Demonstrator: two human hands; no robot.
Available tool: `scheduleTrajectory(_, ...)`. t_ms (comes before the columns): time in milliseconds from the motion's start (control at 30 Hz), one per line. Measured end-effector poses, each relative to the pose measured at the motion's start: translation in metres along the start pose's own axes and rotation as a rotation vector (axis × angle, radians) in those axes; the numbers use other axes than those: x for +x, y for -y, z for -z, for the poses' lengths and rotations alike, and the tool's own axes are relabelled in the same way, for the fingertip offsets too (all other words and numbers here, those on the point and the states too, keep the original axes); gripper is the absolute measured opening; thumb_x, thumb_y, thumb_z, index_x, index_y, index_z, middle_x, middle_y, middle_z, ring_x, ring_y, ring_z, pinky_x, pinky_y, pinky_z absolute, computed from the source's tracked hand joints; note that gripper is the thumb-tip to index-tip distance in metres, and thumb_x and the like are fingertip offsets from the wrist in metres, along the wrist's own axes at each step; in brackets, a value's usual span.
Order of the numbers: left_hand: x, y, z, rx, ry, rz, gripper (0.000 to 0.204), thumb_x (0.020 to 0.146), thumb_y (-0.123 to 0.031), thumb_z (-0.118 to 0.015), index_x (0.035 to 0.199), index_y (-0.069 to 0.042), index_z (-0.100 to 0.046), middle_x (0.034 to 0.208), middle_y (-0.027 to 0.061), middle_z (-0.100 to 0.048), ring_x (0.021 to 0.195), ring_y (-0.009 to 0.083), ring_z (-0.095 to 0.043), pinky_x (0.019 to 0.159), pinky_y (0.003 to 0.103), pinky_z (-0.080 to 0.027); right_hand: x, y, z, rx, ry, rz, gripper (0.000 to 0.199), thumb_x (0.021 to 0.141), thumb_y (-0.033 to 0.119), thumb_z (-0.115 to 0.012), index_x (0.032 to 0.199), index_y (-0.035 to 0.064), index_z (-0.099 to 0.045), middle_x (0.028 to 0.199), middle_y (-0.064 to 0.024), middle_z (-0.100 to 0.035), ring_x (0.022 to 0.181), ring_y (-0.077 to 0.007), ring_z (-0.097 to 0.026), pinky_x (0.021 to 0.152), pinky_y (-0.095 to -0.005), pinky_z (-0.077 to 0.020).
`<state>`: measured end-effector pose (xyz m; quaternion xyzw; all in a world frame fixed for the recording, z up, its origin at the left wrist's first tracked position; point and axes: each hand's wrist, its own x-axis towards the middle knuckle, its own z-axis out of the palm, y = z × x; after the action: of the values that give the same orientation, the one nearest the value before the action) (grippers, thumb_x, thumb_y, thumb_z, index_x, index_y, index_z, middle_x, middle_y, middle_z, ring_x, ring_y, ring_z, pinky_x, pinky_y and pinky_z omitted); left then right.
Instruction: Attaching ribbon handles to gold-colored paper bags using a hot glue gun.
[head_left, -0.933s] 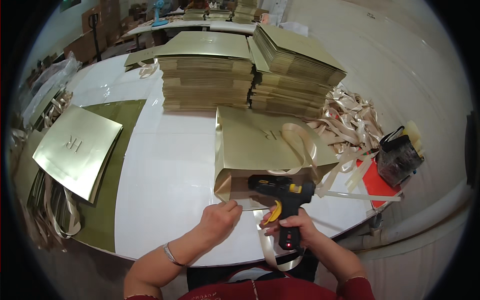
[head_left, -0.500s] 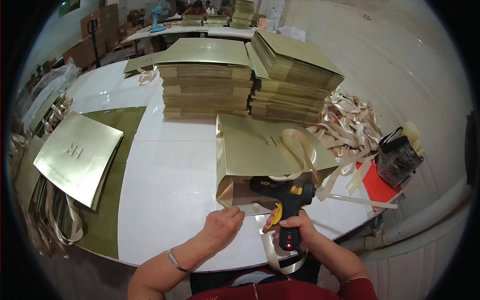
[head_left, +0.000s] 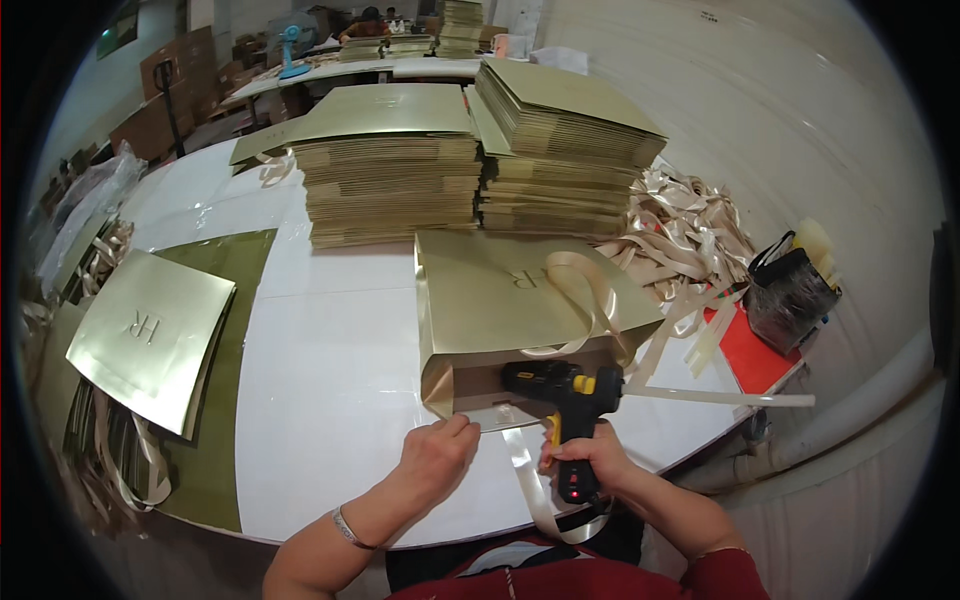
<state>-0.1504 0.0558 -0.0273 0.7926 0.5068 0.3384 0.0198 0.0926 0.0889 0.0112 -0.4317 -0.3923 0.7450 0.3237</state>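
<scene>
A gold paper bag [head_left: 490,290] lies on the white table with its mouth toward me and a beige ribbon handle [head_left: 572,278] looped over its top face. My right hand [head_left: 590,452] grips a black and yellow hot glue gun [head_left: 575,405], a finger at its trigger. The gun's nozzle reaches into the bag's mouth, and a long pale glue stick [head_left: 720,397] sticks out of its back. My left hand [head_left: 440,455] pinches the lower edge of the bag's mouth. Another ribbon [head_left: 527,480] hangs from that edge toward my lap.
Tall stacks of flat gold bags [head_left: 390,185] stand behind the bag. Loose ribbons [head_left: 690,225] pile up at right, near a black container [head_left: 792,300] and a red sheet [head_left: 750,350]. At left, finished-looking bags [head_left: 150,335] rest on a green board [head_left: 215,450]. A person [head_left: 368,28] sits far back.
The view has shifted slightly. The trigger, which stood out before, now sits closer to the grip. My left hand stays at the bag's edge.
</scene>
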Motion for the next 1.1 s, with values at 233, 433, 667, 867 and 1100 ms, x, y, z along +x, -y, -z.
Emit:
scheduleTrajectory(233, 0.003, -0.003, 0.001, -0.015, -0.048, -0.031, 0.009, 0.071, -0.003, -0.062, 0.075, -0.006, -0.055, 0.073, 0.0066, -0.053, 0.063, 0.0227, -0.06, 0.052, 0.034, -0.049, -0.039, 0.027, 0.046, -0.556, -0.317, 0.146, 0.03, 0.067, 0.01, -0.071, 0.091, -0.0033, -0.058, 0.071, -0.0122, -0.062, 0.063, -0.022, -0.062, 0.061, -0.0318, -0.0514)
scheduleTrajectory(433, 0.005, -0.008, 0.003, -0.018, -0.057, 0.002, 0.01, 0.073, -0.002, -0.068, 0.078, -0.007, -0.061, 0.077, 0.0053, -0.061, 0.063, 0.0236, -0.064, 0.051, 0.034, -0.051, -0.041, 0.048, 0.049, -1.477, -0.448, -0.001, 0.054, 0.06, 0.029, -0.074, 0.094, -0.0083, -0.056, 0.07, -0.0216, -0.062, 0.072, -0.0378, -0.064, 0.066, -0.0435, -0.0514)
scheduleTrajectory(667, 0.008, -0.01, 0.005, -0.014, -0.123, -0.005, 0.014, 0.07, -0.001, -0.072, 0.079, -0.007, -0.064, 0.08, 0.0052, -0.065, 0.063, 0.0239, -0.065, 0.053, 0.033, -0.052, -0.08, 0.091, 0.081, -0.364, -0.093, -0.005, 0.059, 0.058, 0.012, -0.075, 0.111, -0.0051, -0.056, 0.093, -0.0171, -0.067, 0.081, -0.0274, -0.067, 0.067, -0.0312, -0.0542)
scheduleTrajectory(867, 0.006, -0.004, 0.002, 0.049, -0.159, -0.022, 0.013, 0.07, -0.002, -0.07, 0.08, -0.007, -0.064, 0.08, 0.005, -0.064, 0.059, 0.0237, -0.063, 0.053, 0.033, -0.051, -0.136, 0.019, 0.154, 0.012, -0.446, 0.413, 0.046, 0.063, 0.008, -0.066, 0.105, -0.0069, -0.056, 0.089, -0.0225, -0.066, 0.079, -0.0331, -0.068, 0.062, -0.039, -0.0583)
scheduleTrajectory(1100, 0.011, -0.01, -0.003, 0.024, -0.177, -0.014, 0.018, 0.065, 0.0, -0.074, 0.078, -0.005, -0.064, 0.08, 0.0087, -0.065, 0.064, 0.0256, -0.064, 0.056, 0.033, -0.053, -0.171, -0.001, 0.284, -0.094, -1.408, 0.356, 0.011, 0.068, 0.008, -0.069, 0.075, 0.0029, -0.062, 0.068, -0.0053, -0.061, 0.059, -0.0165, -0.06, 0.055, -0.0293, -0.0464)
